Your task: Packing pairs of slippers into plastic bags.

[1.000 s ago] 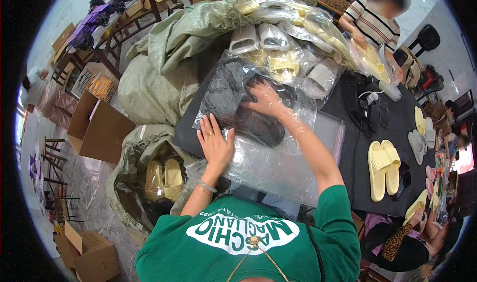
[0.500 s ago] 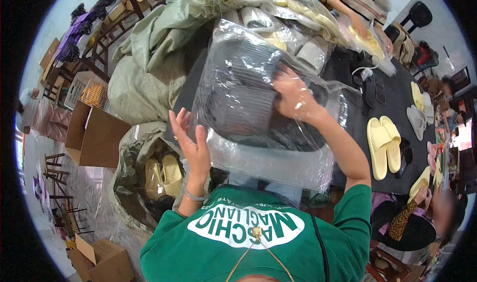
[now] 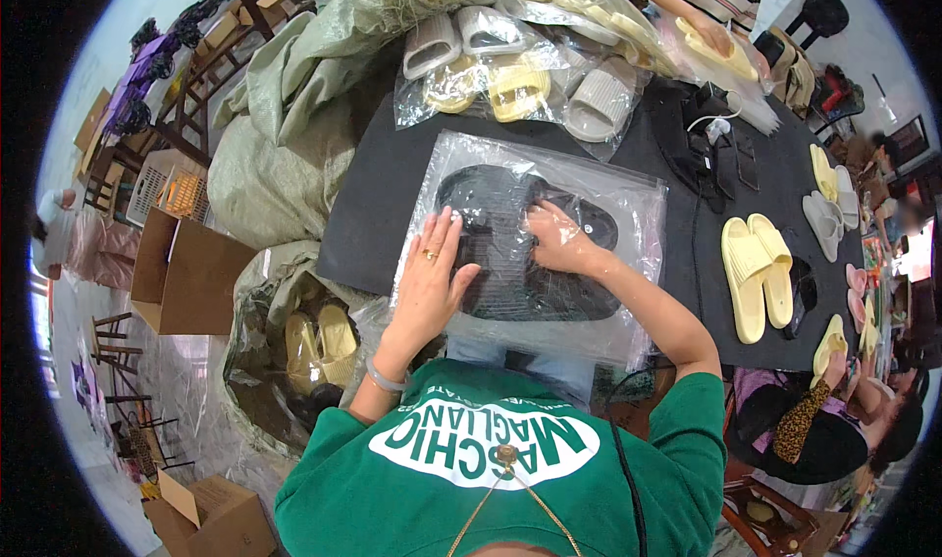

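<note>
A pair of black ribbed slippers [image 3: 510, 199] lies inside a clear plastic bag [image 3: 636, 307] on the dark tabletop in front of me. My left hand [image 3: 430, 270] rests on the bag's left part, fingers stretched out, with a ring on one finger. My right hand [image 3: 567, 241] is at the slippers' strap, its fingers curled against the strap edge. Whether that hand is wholly inside the plastic, I cannot make out. Plastic creases and glare blur parts of the slippers.
Bagged grey and yellow slippers [image 3: 518, 88] are heaped at the table's far side. Loose yellow slippers [image 3: 758, 277] stand to the right. A woven sack [image 3: 257, 400] holding yellow slippers sits at left, near a cardboard box [image 3: 201, 272]. Across the table another person's hand [image 3: 714, 37] touches a yellow slipper.
The bagged black slippers, raised and tilted before, now lie flat on the table. My left hand has moved from beside the bag onto it; the right has come down with the slippers.
</note>
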The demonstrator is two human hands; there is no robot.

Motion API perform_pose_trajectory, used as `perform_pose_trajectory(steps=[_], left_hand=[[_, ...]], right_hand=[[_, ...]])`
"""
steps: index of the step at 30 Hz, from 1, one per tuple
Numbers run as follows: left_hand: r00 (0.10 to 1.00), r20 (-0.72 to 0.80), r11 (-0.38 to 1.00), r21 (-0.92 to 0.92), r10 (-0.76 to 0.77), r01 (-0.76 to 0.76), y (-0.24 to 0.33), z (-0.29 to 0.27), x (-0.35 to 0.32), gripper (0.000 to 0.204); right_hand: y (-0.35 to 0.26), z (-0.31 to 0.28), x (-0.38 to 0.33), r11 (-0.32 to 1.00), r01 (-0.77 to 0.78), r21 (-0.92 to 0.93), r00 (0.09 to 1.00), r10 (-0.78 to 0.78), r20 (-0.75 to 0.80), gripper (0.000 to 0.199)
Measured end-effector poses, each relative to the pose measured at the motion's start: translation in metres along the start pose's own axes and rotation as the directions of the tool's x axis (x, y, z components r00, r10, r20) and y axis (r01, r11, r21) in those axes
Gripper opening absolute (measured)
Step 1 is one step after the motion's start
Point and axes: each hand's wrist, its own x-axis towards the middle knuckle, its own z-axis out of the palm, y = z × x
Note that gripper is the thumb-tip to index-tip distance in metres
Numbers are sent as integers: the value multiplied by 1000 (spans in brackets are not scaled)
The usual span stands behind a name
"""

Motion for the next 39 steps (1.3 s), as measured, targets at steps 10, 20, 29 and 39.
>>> perform_pose_trajectory(steps=[10, 20, 29, 39], left_hand=[[988, -93, 910, -407, -123, 75, -25, 50, -1, 66], [987, 112, 984, 145, -119, 103, -18, 61, -1, 67], [988, 39, 963, 231, -152, 139, -10, 63, 1, 83], [989, 69, 967, 231, -130, 111, 0, 55, 3, 78]], right_hand=[[-2, 7, -4, 991, -44, -130, 997, 36, -61, 33], [11, -24, -115, 883, -271, -384, 950, 180, -256, 28], [-15, -107, -192, 604, -643, -470, 764, 463, -450, 22], [-28, -169, -228, 748, -526, 404, 63, 508, -859, 37]])
